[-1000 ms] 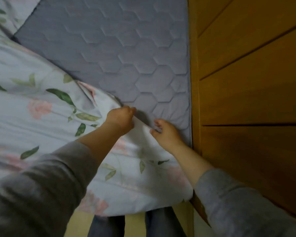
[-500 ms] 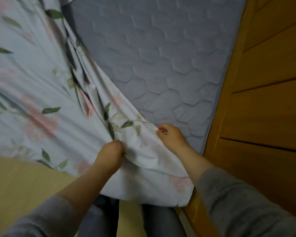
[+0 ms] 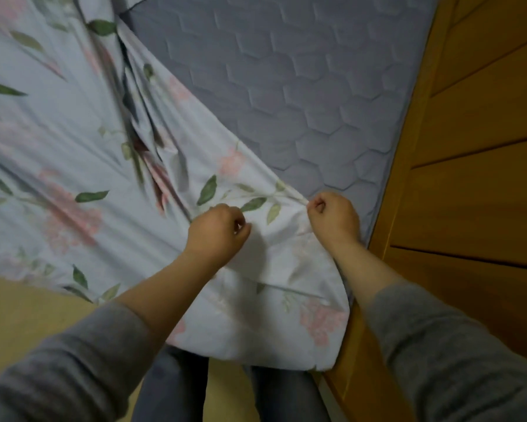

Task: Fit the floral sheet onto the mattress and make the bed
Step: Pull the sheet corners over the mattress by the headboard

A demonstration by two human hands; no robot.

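Hands are now set wider apart than half a second ago, and the stretch of cloth between them is drawn flatter.

1. Left hand (image 3: 215, 236): fingers are curled into a fist around a gather of the floral sheet (image 3: 73, 178), knuckles up.
2. Right hand (image 3: 335, 219): thumb and curled fingers pinch the sheet's hem just inside the near right corner of the mattress (image 3: 301, 86).
3. Floral sheet: it lies over the left part of the mattress, runs on a diagonal from the upper left down to the right hand, and hangs over the near end in front of the person's legs (image 3: 170, 388). Deep folds gather to the left of the left hand.
4. Mattress: the grey quilted top is bare on the right side, up to the wooden panel (image 3: 484, 193) just beside it.

One second ago the hands sat close together with the hem slack between them. The hem has since been opened out and a corner section isolated. In all likelihood the step in hand is locating the sheet corner for that mattress corner. The fitting is at an early stage: most of the right side is uncovered and no corner is visibly tucked under.
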